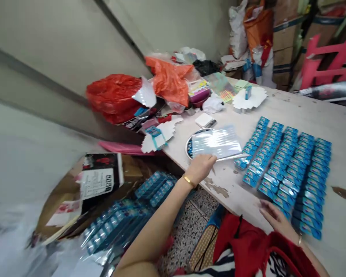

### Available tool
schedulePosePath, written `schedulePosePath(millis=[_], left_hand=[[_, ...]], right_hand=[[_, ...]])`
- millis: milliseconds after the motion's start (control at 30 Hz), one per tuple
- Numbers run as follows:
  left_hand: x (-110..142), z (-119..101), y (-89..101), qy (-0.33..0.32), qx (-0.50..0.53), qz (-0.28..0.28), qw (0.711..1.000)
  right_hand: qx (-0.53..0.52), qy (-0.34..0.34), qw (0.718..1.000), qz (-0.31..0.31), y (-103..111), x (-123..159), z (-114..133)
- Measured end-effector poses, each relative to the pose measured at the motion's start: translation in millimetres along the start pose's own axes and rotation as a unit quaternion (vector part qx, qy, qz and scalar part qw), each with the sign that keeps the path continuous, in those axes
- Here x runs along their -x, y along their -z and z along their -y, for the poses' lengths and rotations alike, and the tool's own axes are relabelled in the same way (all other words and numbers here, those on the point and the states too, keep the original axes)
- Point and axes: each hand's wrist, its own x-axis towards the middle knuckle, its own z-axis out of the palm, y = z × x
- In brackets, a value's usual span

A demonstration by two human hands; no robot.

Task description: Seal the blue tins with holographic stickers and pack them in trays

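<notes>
Gripping a clear plastic sleeve at mid-frame, the left hand pinches its edge — right hand, fingers spread, rests beside the blue packets on the desk.

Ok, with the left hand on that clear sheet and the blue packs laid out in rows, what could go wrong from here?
The clear sheet overlaps the nearest row of blue packs; pulling it with the left hand could drag those packs out of line. The sheet also lies over a round dish near the table edge, which might get nudged off. The right hand rests by the closest packs and could knock them off the front edge.
</notes>
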Motion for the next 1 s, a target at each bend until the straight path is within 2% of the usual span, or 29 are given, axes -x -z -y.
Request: schedulePosePath(millis=[33,67,133,200,267,367,433,600,700,767,900,1000], left_hand=[[4.7,-28.8,15.9,-0.031,0.003,0.020,0.999],[8.5,-57.3,29.4,-0.073,0.009,0.032,0.997],[11.7,-108.7,48.9,-0.157,0.027,0.044,0.986],[6.8,-148.5,58.9,-0.229,0.054,0.042,0.971],[-6.7,-176.5,60.3,-0.268,0.081,0.030,0.960],[-39.1,-203.4,49.7,-0.275,0.126,0.021,0.953],[-65.4,-218.2,36.4,-0.274,0.173,0.036,0.946],[-139.7,-262.3,-6.9,-0.308,0.319,0.118,0.888],[-184.5,-291.9,-34.7,-0.314,0.346,0.149,0.872],[-210.5,-310.0,-54.0,-0.312,0.357,0.164,0.865],[-249.8,-337.5,-93.3,-0.322,0.368,0.194,0.850],[-269.0,-350.6,-116.4,-0.322,0.306,0.137,0.885]], right_hand=[[0.050,0.078,0.995,-0.047,8.9,15.8,9.6],[0.110,0.163,0.976,-0.098,17.1,29.7,22.0],[0.233,0.304,0.910,-0.161,32.7,49.8,49.5],[0.328,0.379,0.846,-0.183,49.2,58.9,69.9],[0.381,0.402,0.815,-0.171,67.8,60.7,75.1],[0.390,0.382,0.823,-0.157,100.7,58.7,59.0],[0.399,0.359,0.830,-0.150,127.5,56.5,44.2],[0.434,0.278,0.848,-0.127,206.3,40.9,25.6],[0.441,0.225,0.861,-0.116,240.9,20.3,16.1],[0.433,0.211,0.867,-0.126,251.2,2.3,4.9],[0.388,0.161,0.892,-0.168,253.5,-36.8,-22.2],[0.358,0.105,0.909,-0.184,259.2,-61.9,-36.5]])
